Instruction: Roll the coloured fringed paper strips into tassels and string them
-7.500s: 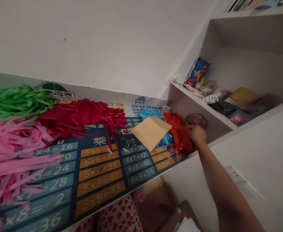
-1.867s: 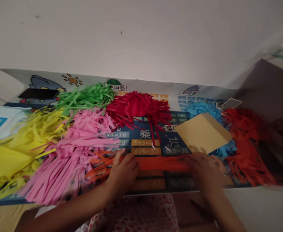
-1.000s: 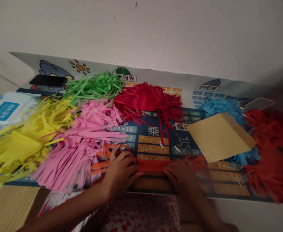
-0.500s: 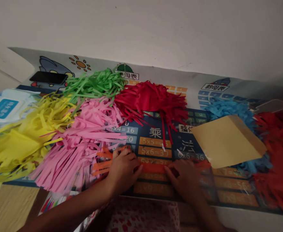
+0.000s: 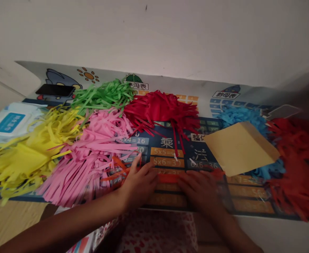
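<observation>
An orange paper strip (image 5: pixel 168 178) with fringed ends lies across the printed mat in front of me. My left hand (image 5: pixel 141 180) rests on its left part, one finger lifted and spread from the others. Loose orange fringe sticks out past that hand. On the right part of the strip lies my right hand (image 5: pixel 199 188), fingers stretched flat across the paper and slightly blurred. The middle of the strip shows between both hands; the rest is hidden under them. A pink fringed paper bundle (image 5: pixel 101 140) lies next to my left hand.
Yellow (image 5: pixel 25 154), green (image 5: pixel 104 93) and red (image 5: pixel 159 109) fringed paper bundles lie around, with a wipes pack (image 5: pixel 10 121) and a phone (image 5: pixel 55 90) at left. At right, a tan paper sheet (image 5: pixel 240 149) covers part of a blue bundle (image 5: pixel 241 116) beside an orange-red bundle (image 5: pixel 297 168).
My left hand has loosened from a curled grip, with one finger now raised. The right hand's fingers have flattened over the orange strip. The view has shifted slightly.
</observation>
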A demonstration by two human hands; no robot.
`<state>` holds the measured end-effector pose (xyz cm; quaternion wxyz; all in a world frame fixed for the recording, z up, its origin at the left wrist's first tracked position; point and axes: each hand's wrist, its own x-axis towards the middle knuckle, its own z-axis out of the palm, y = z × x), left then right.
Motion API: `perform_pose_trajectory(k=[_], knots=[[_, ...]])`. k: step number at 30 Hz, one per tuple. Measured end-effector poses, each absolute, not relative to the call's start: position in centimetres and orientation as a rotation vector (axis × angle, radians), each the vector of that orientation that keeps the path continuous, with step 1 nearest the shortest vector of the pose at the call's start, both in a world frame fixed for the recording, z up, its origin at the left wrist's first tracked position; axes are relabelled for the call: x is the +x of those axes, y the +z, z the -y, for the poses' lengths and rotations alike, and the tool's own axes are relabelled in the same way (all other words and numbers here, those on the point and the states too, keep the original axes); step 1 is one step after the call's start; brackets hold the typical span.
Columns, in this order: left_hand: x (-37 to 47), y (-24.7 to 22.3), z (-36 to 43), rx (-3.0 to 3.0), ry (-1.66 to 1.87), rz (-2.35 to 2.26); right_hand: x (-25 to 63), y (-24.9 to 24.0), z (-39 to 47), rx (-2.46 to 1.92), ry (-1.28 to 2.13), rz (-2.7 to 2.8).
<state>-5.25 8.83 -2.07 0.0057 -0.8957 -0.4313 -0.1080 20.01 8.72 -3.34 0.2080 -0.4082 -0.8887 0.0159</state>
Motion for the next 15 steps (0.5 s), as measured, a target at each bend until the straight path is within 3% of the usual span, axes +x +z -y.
perform_pose_trajectory(k=[6,15], knots=[[-4.9,-4.2,-8.9,-2.723,-0.484,1.317,19.3,-3.0,-10.3,-1.166,0.168,2.326],[-5.5,-2.8,-8.3,-2.698,-0.589,1.348,16.8,-3.3,-8.3,-1.050,-0.057,2.474]])
